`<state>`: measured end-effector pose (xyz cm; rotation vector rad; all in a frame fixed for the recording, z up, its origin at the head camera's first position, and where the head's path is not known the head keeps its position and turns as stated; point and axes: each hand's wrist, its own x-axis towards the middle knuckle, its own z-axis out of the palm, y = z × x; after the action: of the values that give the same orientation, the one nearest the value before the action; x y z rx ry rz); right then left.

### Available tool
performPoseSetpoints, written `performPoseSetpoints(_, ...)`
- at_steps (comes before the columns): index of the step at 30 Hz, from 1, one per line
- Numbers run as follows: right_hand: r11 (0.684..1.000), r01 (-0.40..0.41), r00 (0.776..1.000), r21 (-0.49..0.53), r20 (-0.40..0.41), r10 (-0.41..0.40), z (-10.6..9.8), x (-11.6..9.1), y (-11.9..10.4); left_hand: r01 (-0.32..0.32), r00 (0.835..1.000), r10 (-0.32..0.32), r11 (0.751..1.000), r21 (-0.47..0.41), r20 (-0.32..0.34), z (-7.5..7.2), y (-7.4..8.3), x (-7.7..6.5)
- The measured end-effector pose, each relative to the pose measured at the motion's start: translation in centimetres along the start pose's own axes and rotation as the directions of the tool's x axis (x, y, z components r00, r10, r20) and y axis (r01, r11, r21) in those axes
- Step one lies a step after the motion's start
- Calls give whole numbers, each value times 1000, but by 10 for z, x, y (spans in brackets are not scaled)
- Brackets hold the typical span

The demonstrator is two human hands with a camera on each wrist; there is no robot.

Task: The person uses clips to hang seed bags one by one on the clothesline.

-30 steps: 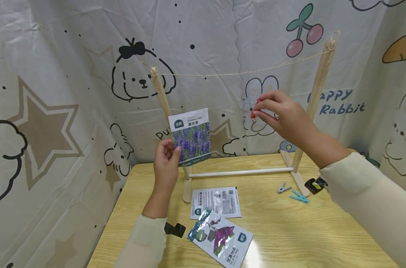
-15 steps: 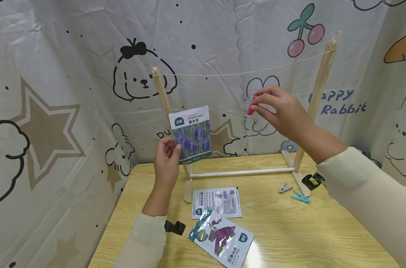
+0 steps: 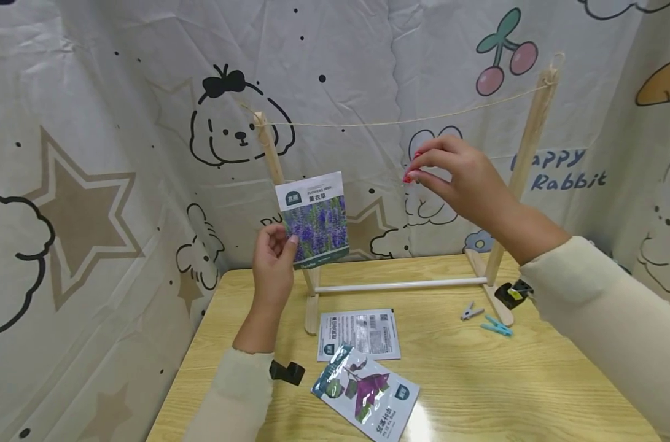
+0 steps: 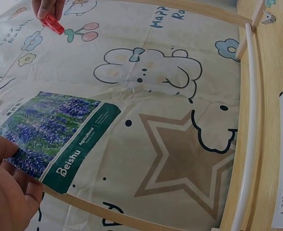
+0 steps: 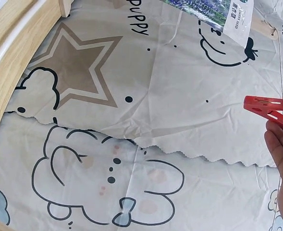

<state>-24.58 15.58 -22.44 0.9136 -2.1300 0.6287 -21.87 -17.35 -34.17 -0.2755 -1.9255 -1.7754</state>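
My left hand (image 3: 272, 261) holds a seed packet (image 3: 315, 222) by its lower left side, thumb on the front and fingers behind. Purple flowers and a white top band show on the packet, which is tilted slightly. To the right, my right hand (image 3: 467, 177) pinches a red clothespin (image 5: 264, 107) by its handle end between thumb and fingers. In the right wrist view the clothespin points toward the packet, apart from it. A thin string (image 3: 390, 124) runs above both hands between two wooden posts, the right post (image 3: 525, 144) being the taller in view.
A white rod (image 3: 401, 285) joins the posts low down. On the wooden table (image 3: 467, 380) lie a packet back side up (image 3: 362, 331) and a purple-leaf packet (image 3: 368, 393) overlapping it. A grey clothespin (image 3: 471, 311) and a blue clothespin (image 3: 497, 326) lie by the right foot.
My right hand has moved a little left and up with the red clothespin, closer to the packet. My left hand has raised the packet slightly.
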Motion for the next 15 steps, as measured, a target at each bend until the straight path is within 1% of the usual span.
performPoseSetpoints(11,997,-58,998,58,-6,58,-5,17,-8,6,1000,-6,1000,-5,-5,3,4,4)
performPoseSetpoints(15,995,-65,998,74,1,65,-5,21,-10,7,1000,-7,1000,-2,-7,3,4,6)
